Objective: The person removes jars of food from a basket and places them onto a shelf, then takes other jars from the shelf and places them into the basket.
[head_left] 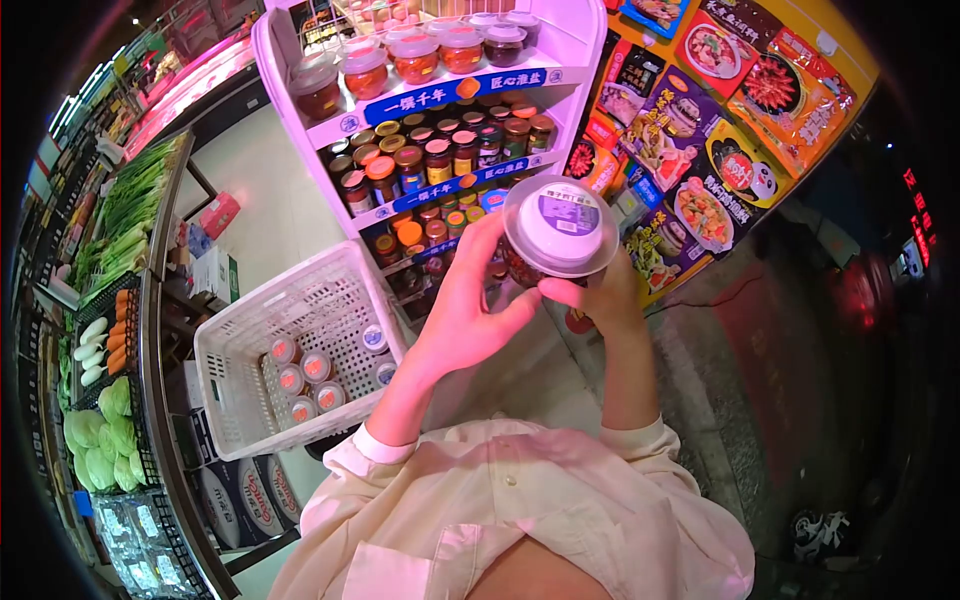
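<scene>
Between my two hands is a jar with a wide, clear-rimmed white lid (562,222) and a purple-and-white label on top. My left hand (475,310) grips its left side, fingers reaching round behind it. From the right, my right hand (605,290) is closed on it, with the thumb under the rim and the other fingers mostly hidden. Dark reddish contents show below the lid. Beyond the jar stands a white display rack (425,120) whose top shelf bears similar lidded jars (413,55). Lower shelves carry rows of smaller jars (438,160).
A white plastic basket (225,350) holding several small jars (317,366) sits left of my arm. Hanging food packets (690,120) cover a yellow panel at right. Along the left runs a produce stand with cabbages (103,437), white radishes (90,350) and leafy greens (115,225).
</scene>
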The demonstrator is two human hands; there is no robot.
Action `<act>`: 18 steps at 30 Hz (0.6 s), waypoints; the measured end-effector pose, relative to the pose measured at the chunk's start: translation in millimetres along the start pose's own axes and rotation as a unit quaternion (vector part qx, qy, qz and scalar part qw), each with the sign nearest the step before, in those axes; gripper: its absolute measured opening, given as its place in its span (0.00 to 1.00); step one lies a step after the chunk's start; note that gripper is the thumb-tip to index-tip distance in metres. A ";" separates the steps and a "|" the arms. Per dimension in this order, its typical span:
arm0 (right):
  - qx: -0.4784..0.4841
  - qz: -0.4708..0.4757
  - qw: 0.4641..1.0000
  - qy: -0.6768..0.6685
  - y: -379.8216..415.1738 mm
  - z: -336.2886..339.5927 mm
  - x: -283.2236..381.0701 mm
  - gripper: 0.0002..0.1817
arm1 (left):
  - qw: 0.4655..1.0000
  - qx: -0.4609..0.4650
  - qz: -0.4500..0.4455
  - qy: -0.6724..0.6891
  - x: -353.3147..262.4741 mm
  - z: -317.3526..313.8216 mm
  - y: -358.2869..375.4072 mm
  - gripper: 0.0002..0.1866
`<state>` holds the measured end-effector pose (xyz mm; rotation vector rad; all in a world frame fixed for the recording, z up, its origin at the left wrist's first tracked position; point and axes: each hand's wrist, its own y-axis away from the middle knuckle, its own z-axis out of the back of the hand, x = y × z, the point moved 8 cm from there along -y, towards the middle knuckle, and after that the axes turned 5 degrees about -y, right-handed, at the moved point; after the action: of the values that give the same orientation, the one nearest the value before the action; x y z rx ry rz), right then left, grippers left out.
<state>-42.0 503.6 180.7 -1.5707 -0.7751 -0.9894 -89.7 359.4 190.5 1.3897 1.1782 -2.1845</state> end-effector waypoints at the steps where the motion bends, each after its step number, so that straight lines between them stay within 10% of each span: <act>1: -0.014 0.000 1.000 0.006 0.7 5.4 0.3 0.48 | 1.000 0.010 0.006 0.014 5.4 -5.9 -4.4 0.41; 12: -0.045 0.032 0.988 0.142 -7.2 40.4 7.7 0.40 | 0.991 -0.035 0.089 0.090 37.5 -46.7 -36.7 0.42; 18: -0.011 -0.071 0.996 -0.048 -6.4 68.0 -0.6 0.32 | 0.940 -0.059 0.207 0.264 69.8 -40.5 -55.4 0.32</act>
<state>-34.3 571.4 177.4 -1.6089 -0.9573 -1.0332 -133.4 436.7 149.3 2.0248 1.0224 -1.4746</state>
